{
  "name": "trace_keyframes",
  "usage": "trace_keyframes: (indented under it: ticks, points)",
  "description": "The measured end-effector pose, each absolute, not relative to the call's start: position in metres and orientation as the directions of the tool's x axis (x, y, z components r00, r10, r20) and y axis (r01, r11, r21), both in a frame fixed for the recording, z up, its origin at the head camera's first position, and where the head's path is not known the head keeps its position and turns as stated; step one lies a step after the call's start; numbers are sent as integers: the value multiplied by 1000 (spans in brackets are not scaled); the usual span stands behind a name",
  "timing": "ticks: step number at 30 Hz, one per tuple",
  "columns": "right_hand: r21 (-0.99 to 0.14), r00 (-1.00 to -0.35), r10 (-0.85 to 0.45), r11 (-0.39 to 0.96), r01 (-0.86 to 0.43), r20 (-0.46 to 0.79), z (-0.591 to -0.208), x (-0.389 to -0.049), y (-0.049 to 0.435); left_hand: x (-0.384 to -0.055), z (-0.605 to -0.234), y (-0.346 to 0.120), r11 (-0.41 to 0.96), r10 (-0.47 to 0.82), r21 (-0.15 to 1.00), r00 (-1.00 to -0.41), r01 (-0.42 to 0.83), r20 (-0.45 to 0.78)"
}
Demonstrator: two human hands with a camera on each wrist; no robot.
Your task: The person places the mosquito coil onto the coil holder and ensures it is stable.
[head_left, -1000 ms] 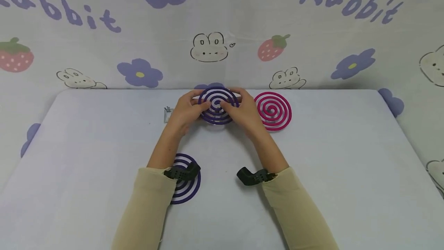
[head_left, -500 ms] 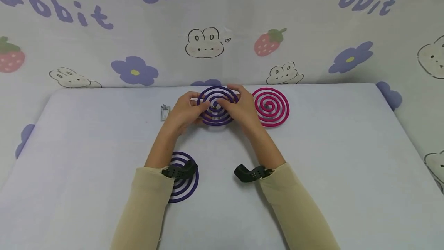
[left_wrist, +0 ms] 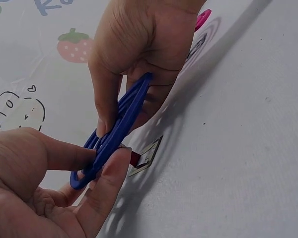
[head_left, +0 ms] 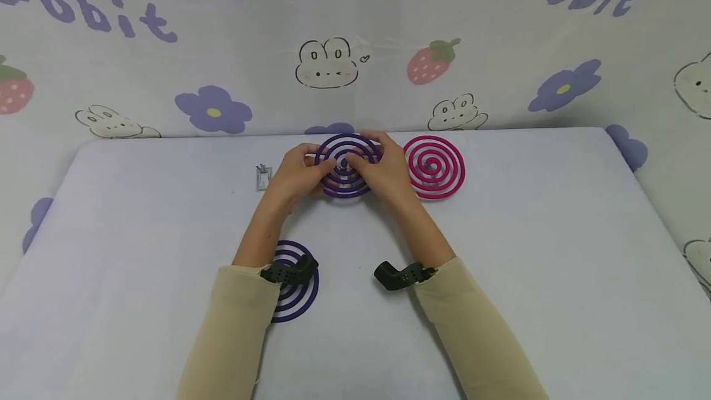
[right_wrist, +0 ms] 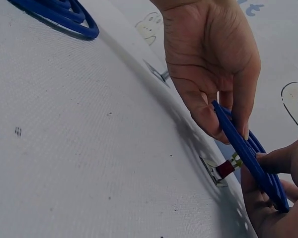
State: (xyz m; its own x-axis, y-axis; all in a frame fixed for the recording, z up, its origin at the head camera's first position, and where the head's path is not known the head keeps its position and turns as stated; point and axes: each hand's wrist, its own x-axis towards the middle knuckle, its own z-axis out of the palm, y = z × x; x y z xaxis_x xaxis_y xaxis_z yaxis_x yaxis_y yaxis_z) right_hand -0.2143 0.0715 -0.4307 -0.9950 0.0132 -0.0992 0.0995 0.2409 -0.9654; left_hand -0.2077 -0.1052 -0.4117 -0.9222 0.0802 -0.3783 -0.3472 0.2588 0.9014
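My left hand (head_left: 294,175) and my right hand (head_left: 389,171) hold a dark blue mosquito coil (left_wrist: 120,128) between them near the table's back edge. Both thumbs lie on its near face by the centre, with fingers behind the ring. The wrist views show it tilted, edge-on, above a small metal coil stand (right_wrist: 213,172). A dark red piece (right_wrist: 225,169) rises from that stand toward the coil's middle; its upper end is close to the fingertips. Where coil and stand meet is partly hidden by fingers.
A pink mosquito coil (head_left: 430,162) is right of my right hand. Left of my left hand a second metal stand (head_left: 263,178) lies on the white table (head_left: 528,252). Another blue coil (right_wrist: 84,29) lies under my left wrist. A patterned cloth (head_left: 389,104) hangs behind the table.
The head view has shifted a little. My right thumb has slid slightly toward the coil's centre; both hands still hold the coil in about the same place.
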Motion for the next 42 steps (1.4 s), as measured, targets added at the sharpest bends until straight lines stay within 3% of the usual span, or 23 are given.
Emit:
trace_keyframes:
  ticks: [28,42]
  points:
    - [-964,-993,24,239,118,-116,-427,-212,65,-211,-414,-100,180,4,936,-952,-301,-307]
    - [-964,-992,108,248,96,-71,-432,-208,51,-212,-414,-106,220,-7,943,-967,-250,-254]
